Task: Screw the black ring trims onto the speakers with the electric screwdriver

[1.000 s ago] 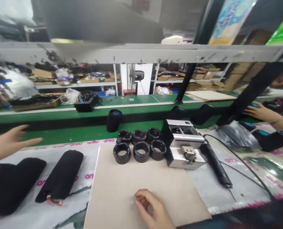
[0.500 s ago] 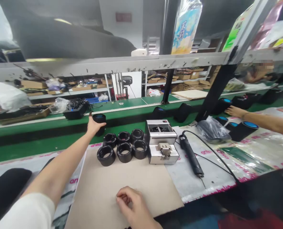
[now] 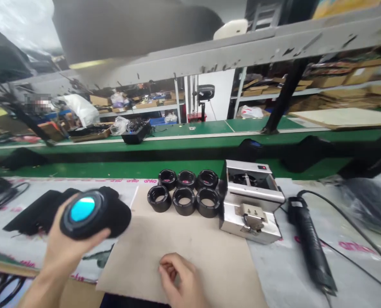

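My left hand (image 3: 63, 244) is wrapped round a black cylinder (image 3: 96, 214) with a shiny blue disc on its end, held tilted toward me above the left side of the bench. Black dark-cloth-like pieces (image 3: 39, 211) lie behind it. Over the cardboard sheet (image 3: 206, 248) is my right hand (image 3: 182, 278), its fingers curled in with the fingertips near the thumb; whatever they may hold is hidden. Beyond it, several thick black rings (image 3: 184, 201) stand in two rows at the sheet's far edge.
A silver screw feeder (image 3: 251, 205) stands right of the rings. An electric screwdriver (image 3: 312, 248) with a cable lies farther right, near a plastic-wrapped dark bundle (image 3: 370, 201). Behind runs a green conveyor (image 3: 120, 167) with dark items, under a grey overhead shelf (image 3: 184, 60).
My left hand has brought the black cylinder from the green conveyor back toward me and to the left. The view has turned left. My right hand stays curled over the cardboard.
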The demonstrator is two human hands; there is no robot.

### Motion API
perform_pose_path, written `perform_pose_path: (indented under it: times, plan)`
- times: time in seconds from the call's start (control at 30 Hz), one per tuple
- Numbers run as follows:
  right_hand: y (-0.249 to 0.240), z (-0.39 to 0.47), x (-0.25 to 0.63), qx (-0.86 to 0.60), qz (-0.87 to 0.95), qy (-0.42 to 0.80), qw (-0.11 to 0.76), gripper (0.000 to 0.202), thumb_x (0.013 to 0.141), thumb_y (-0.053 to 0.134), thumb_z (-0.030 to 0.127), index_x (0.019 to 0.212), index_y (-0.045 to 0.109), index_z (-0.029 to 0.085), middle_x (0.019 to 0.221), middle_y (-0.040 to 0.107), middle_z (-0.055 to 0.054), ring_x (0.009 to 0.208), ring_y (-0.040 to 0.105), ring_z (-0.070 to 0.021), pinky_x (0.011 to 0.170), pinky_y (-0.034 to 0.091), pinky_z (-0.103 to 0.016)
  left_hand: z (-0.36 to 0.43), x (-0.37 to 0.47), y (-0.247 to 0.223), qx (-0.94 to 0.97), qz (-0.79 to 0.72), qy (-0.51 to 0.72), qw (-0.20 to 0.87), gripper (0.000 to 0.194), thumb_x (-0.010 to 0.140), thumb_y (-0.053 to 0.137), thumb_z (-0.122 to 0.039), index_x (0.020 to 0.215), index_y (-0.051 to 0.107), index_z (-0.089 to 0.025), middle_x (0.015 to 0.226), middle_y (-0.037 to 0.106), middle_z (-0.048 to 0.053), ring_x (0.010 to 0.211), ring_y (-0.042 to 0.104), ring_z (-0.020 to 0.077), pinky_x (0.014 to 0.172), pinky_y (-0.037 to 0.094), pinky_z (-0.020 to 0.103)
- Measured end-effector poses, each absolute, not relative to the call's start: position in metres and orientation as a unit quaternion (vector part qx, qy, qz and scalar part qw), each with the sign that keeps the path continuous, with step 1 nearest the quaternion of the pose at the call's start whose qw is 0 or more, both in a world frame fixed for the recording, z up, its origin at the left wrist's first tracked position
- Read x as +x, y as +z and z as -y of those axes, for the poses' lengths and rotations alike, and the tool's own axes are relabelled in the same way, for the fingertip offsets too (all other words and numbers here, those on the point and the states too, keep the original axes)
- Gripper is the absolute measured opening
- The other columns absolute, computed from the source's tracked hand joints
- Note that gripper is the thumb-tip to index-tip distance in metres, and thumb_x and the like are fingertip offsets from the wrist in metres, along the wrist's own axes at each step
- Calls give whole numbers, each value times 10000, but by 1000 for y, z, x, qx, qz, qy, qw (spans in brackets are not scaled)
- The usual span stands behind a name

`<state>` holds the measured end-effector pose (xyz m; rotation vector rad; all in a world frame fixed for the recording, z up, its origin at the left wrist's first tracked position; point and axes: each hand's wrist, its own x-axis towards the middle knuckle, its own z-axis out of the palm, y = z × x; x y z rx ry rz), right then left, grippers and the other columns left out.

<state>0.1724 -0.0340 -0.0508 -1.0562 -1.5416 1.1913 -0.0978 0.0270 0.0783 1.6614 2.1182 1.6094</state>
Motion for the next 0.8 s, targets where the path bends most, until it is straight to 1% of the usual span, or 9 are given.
perform_pose_path:
  times: [0.1, 0.27, 0.33, 0.4, 0.47, 0.57, 0.63, 0.73, 0.8]
  plan:
    - [-47, 36, 176, -422, 629, 484, 439, 149, 999, 547, 251, 992, 680, 184, 872, 701, -31, 784, 661, -137, 732, 505, -202, 7, -67, 45, 523, -681, 501, 109, 1030, 517, 958, -592, 1423, 601, -255, 1380, 704, 135, 1308, 664, 462, 1177, 484, 688]
    - [-42, 37, 184, -422, 652, 471, 418, 174, 1036, 508, 228, 995, 670, 179, 865, 698, -30, 789, 666, -130, 753, 517, -198, 12, -44, 3, 547, -650, 511, 130, 906, 576, 936, -575, 1338, 611, -207, 1339, 694, 157, 1332, 648, 435, 1154, 526, 619]
    - [-41, 37, 187, -419, 666, 463, 409, 160, 1025, 513, 204, 1010, 672, 183, 882, 705, -27, 810, 675, -126, 774, 526, -191, 11, -53, -18, 544, -652, 510, 136, 812, 517, 955, -574, 1179, 665, -203, 1181, 743, 132, 1226, 703, 428, 1110, 561, 616]
    - [-41, 38, 193, -410, 683, 454, 400, 132, 982, 544, 178, 998, 675, 187, 897, 707, -23, 822, 686, -127, 783, 536, -186, 11, -65, -39, 539, -680, 469, 164, 675, 454, 966, -574, 952, 692, -210, 957, 761, 94, 1006, 761, 417, 1017, 606, 656]
    - [-40, 39, 201, -403, 700, 443, 388, 103, 939, 583, 167, 962, 681, 192, 892, 706, -19, 815, 695, -132, 772, 544, -185, 13, -71, -54, 538, -695, 439, 188, 623, 422, 979, -559, 860, 694, -220, 858, 757, 77, 902, 769, 415, 951, 628, 684]
    - [-33, 38, 221, -426, 713, 420, 366, 84, 958, 615, 175, 965, 694, 203, 858, 709, -7, 764, 699, -130, 711, 544, -177, 17, -63, -56, 549, -648, 485, 209, 790, 448, 1014, -495, 1139, 721, -249, 995, 789, 88, 1094, 765, 430, 1034, 620, 634]
    - [-20, 30, 233, -456, 714, 392, 359, 99, 1015, 600, 202, 990, 695, 210, 824, 705, 2, 706, 685, -126, 645, 529, -178, 18, -52, -48, 560, -606, 516, 231, 953, 487, 1022, -450, 1350, 654, -285, 1139, 790, 99, 1232, 731, 423, 1106, 596, 599]
    - [8, 5, 237, -486, 725, 321, 367, 169, 1075, 550, 250, 980, 684, 210, 822, 699, -7, 662, 648, -134, 616, 519, -219, 19, -40, -36, 558, -586, 528, 258, 1002, 551, 1000, -424, 1455, 592, -285, 1337, 746, 133, 1339, 676, 435, 1173, 541, 626]
    - [28, -22, 227, -488, 747, 257, 371, 202, 1090, 534, 279, 992, 695, 205, 867, 705, -31, 717, 640, -160, 702, 541, -270, 18, -36, -31, 552, -585, 529, 272, 959, 604, 971, -423, 1468, 583, -269, 1435, 701, 146, 1376, 653, 435, 1201, 508, 639]
